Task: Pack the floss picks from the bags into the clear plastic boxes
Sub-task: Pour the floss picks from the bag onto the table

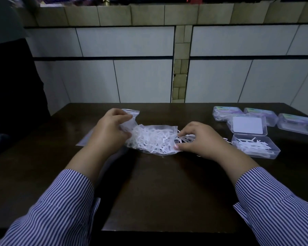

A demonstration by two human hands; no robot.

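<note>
Both hands [112, 128] [197, 139] grip a crinkled clear bag [153, 139] stuffed with tangled white floss picks [149, 137].

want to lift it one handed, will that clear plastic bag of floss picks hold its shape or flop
Probably flops: the clear plastic bag of white floss picks already crumples under the left hand. Likely light. Its mouth by the right hand looks open, so picks may spill.

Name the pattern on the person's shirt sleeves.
Narrow blue-and-white stripes on both sleeves, clearest in the head view.
</note>
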